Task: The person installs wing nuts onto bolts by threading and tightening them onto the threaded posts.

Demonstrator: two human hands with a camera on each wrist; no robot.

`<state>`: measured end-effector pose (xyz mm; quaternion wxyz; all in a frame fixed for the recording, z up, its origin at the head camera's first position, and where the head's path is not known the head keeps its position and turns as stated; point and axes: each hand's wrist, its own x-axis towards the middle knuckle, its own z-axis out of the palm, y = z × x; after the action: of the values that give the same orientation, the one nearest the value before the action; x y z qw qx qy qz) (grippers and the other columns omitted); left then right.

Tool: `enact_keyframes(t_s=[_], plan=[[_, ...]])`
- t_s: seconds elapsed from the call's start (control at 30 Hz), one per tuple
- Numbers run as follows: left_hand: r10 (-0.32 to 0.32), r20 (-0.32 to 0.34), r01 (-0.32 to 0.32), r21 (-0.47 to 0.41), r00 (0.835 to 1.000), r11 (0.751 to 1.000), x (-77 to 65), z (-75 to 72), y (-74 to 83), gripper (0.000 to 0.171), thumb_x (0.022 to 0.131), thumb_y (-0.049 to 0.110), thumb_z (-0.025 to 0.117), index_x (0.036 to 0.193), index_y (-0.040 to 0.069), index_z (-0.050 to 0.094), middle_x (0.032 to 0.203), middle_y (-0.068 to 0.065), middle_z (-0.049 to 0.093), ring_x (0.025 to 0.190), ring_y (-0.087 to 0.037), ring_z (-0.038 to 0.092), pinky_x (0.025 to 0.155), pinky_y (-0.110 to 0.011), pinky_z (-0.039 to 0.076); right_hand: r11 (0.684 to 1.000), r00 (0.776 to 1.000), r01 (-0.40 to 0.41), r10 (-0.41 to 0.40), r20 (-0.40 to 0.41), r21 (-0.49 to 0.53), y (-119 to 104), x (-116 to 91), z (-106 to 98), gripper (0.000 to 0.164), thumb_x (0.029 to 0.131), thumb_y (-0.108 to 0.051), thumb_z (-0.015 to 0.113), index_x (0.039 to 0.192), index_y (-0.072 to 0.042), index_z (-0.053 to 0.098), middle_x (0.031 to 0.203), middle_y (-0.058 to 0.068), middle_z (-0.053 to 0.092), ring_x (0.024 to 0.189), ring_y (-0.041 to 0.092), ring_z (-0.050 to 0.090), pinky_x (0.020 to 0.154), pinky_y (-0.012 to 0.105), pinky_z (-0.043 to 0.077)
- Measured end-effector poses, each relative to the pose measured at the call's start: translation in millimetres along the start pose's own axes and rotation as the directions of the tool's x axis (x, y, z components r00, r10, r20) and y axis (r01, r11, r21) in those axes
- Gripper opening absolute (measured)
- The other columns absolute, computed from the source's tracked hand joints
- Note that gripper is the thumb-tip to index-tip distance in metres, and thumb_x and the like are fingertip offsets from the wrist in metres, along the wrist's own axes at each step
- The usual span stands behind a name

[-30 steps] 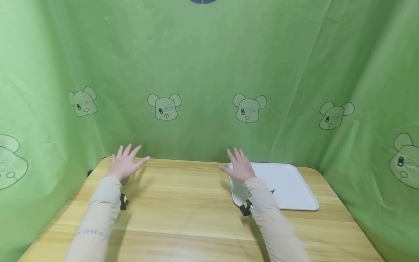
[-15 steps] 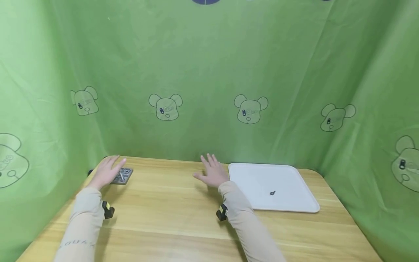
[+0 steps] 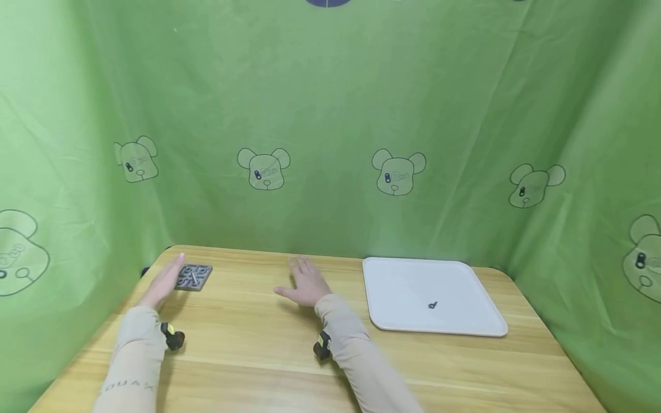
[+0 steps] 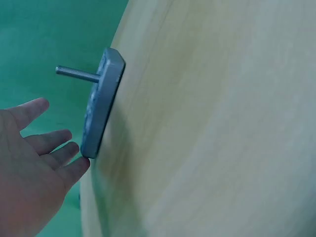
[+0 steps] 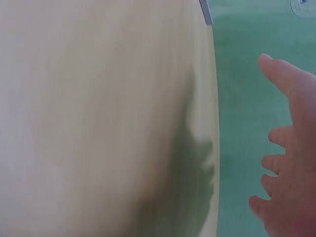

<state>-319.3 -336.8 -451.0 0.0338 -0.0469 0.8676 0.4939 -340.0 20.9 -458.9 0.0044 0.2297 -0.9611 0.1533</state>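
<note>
Right hand hovers flat over the table middle, fingers spread, holding nothing, likely just in transit. Left hand also slack and empty, fingertips at the near edge of the grey plate with its upright pin, far-left corner. White tray far right carries a small dark part.

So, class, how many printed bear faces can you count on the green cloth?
7: far left edge, back left, two on the back, right side, far right edge, and a dark partial one top centre; more may lie out of frame.
</note>
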Motion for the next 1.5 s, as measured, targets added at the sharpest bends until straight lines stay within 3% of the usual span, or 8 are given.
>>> enact_keyframes(t_s=[0.2,0.33,0.67,0.83,0.97,1.17,1.5], plan=[[-0.06,0.002,0.06,-0.059,0.998,0.996,3.7,0.1,-6.0,0.096,0.078,0.074,0.007,0.141,0.004,-0.009,0.148,-0.024,-0.005,0.136,-0.042,0.001,0.11,-0.057,0.001,0.997,1.0,0.023,-0.024,0.006,0.076,-21,5,15,0.092,0.078,-0.069,0.041,0.144,-0.012,0.014,0.151,0.011,0.015,0.139,0.03,0.011,0.114,0.045,0.017],[-0.08,0.007,0.081,-0.072,0.997,0.994,4.0,2.5,-4.8,0.095,0.078,0.075,0.006,0.142,0.005,-0.009,0.149,-0.024,-0.001,0.136,-0.041,0.007,0.111,-0.056,0.004,0.993,0.999,0.046,-0.049,0.016,0.111,-36,6,18,0.091,0.078,-0.066,0.045,0.143,-0.01,0.017,0.15,0.013,0.017,0.138,0.031,0.013,0.113,0.045,0.019],[-0.072,0.021,0.073,-0.08,0.997,0.994,10.0,10.9,-0.9,0.087,0.083,0.069,0.006,0.143,0.007,-0.001,0.146,-0.029,0.01,0.133,-0.042,0.015,0.11,-0.056,0.009,0.995,0.997,0.078,-0.079,0.025,0.055,-57,11,24,0.091,0.077,-0.067,0.046,0.143,-0.01,0.02,0.148,0.014,0.021,0.138,0.03,0.016,0.113,0.042,0.02],[-0.025,0.04,0.028,-0.078,0.999,0.997,13.3,17.7,2.9,0.085,0.084,0.068,0.005,0.143,0.007,0.002,0.147,-0.027,0.01,0.135,-0.04,0.013,0.111,-0.054,0.007,0.996,0.996,0.075,-0.077,0.043,0.039,-63,17,29,0.092,0.076,-0.069,0.044,0.143,-0.012,0.019,0.149,0.012,0.021,0.138,0.029,0.015,0.114,0.041,0.02],[0.021,0.064,-0.014,-0.104,0.998,0.994,17.0,23.3,6.2,0.087,0.085,0.066,0.006,0.142,0.001,0.005,0.144,-0.031,0.015,0.132,-0.042,0.021,0.111,-0.051,0.017,0.997,0.996,0.073,-0.075,0.056,0.026,-68,22,32,0.092,0.075,-0.069,0.045,0.143,-0.012,0.019,0.149,0.011,0.021,0.138,0.029,0.015,0.114,0.04,0.019],[0.028,0.099,-0.011,-0.173,0.995,0.985,20.2,34.3,11.3,0.087,0.086,0.066,0.01,0.142,-0.001,0.009,0.138,-0.034,0.026,0.127,-0.043,0.032,0.105,-0.047,0.033,0.998,0.996,0.069,-0.069,0.062,0.007,-75,26,34,0.093,0.074,-0.069,0.047,0.142,-0.011,0.021,0.149,0.011,0.022,0.138,0.029,0.017,0.114,0.039,0.02],[0.004,0.135,0.023,-0.201,0.991,0.979,19.8,58.9,27.5,0.089,0.083,0.07,0.015,0.141,0.003,0.018,0.136,-0.031,0.034,0.123,-0.04,0.04,0.103,-0.045,0.037,0.999,0.999,0.039,-0.039,0.029,-0.003,-72,37,46,0.096,0.069,-0.067,0.056,0.14,-0.009,0.027,0.145,0.011,0.03,0.136,0.026,0.025,0.112,0.036,0.025]])
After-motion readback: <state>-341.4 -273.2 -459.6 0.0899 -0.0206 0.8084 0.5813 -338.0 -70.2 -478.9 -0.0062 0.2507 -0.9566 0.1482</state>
